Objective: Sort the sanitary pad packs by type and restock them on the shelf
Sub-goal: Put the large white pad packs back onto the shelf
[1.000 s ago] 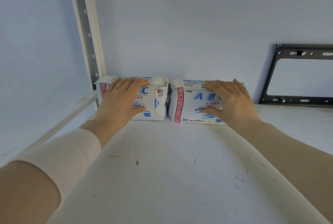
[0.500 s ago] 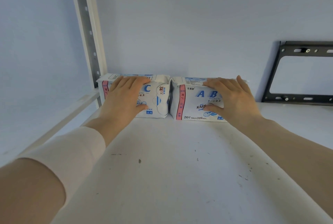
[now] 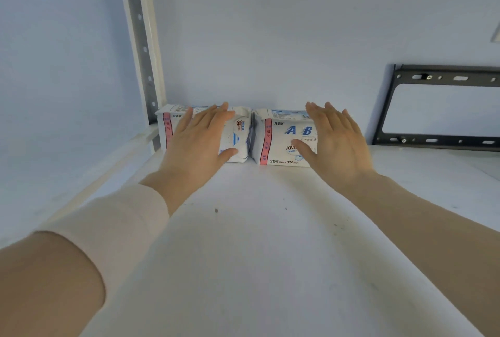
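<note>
Straightened since half a second back: fingers of both hands, then bent over the top edges of the packs, now extended and fanned. No evident shift of the packs themselves.

Left hand (image 3: pixel 197 144): released, fingers straight, gripping nothing; spread in front of left pack (image 3: pixel 241 131), thumb tip low against its near face. Contact of palm with wrap: cannot tell.

Right hand (image 3: pixel 338 144): released likewise, fingers straight, covering the right half of right pack (image 3: pixel 278 141), thumb laid across the printed face. Contact again unclear.

Position of the packs: far end of shelf (image 3: pixel 257 250), standing on a long edge, printed faces toward the near side, backs at or close to back wall (image 3: pixel 270 38). Long axes left to right, parallel to the wall. Inner ends touching or almost touching. Same red side band on both; type match not confirmable with the left print covered.

Governing relation for the coming move: packs straight ahead, on the far side of each hand, one hand per pack, neither hand nearer. Judged step: placement complete, withdrawal toward the near side next.

Edges: left pack tight beside upright (image 3: pixel 140 38) and side rail (image 3: pixel 130 151); no room leftward. Open shelf to the right of the right pack, as far as black bracket (image 3: pixel 446 141) against the wall. Wide bare shelf on the near side for pulling back. Risk to avoid: dragging a pack forward with a thumb.
</note>
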`<move>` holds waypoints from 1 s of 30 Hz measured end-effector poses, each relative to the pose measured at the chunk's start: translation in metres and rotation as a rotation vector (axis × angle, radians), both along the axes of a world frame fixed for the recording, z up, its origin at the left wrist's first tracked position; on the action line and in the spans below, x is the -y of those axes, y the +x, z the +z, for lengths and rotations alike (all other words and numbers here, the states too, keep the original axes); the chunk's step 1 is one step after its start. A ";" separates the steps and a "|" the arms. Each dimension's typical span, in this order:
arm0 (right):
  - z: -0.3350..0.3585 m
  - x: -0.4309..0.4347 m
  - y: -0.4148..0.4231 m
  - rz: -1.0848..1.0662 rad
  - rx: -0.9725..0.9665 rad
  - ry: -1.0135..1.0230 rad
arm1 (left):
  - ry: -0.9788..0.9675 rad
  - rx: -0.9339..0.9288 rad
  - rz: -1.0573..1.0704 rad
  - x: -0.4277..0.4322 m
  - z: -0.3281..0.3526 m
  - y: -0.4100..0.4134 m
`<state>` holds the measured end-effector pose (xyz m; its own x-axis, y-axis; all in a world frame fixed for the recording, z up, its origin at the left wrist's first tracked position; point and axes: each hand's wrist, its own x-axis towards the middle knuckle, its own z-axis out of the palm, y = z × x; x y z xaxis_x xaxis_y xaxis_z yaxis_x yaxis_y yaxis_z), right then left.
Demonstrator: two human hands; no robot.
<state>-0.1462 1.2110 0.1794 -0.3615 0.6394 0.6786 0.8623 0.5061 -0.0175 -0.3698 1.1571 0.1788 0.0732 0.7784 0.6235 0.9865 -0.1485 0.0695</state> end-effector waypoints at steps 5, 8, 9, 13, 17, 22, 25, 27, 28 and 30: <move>0.008 0.060 0.000 -0.026 -0.040 -0.009 | -0.017 0.076 0.043 0.049 0.002 0.026; 0.016 0.103 0.006 -0.037 -0.036 -0.036 | -0.097 0.081 0.084 0.089 0.007 0.038; 0.020 0.119 0.009 -0.037 -0.041 -0.047 | -0.115 0.088 0.090 0.105 0.010 0.043; 0.025 0.179 0.025 -0.018 -0.072 -0.068 | -0.127 0.191 0.086 0.176 0.017 0.059; 0.020 0.244 0.032 0.013 -0.103 -0.029 | -0.113 0.200 0.075 0.241 0.016 0.074; 0.014 0.315 0.030 0.065 -0.131 -0.024 | -0.126 0.235 0.044 0.306 0.019 0.090; 0.005 0.354 0.030 0.088 -0.176 -0.037 | -0.141 0.222 0.004 0.344 0.012 0.092; -0.005 0.379 0.032 0.096 -0.174 -0.050 | -0.140 0.228 -0.025 0.367 0.006 0.088; -0.011 0.392 0.033 0.105 -0.171 -0.062 | -0.138 0.235 -0.038 0.379 0.002 0.085; -0.026 0.418 0.032 0.125 -0.175 -0.099 | -0.135 0.242 -0.056 0.404 -0.010 0.076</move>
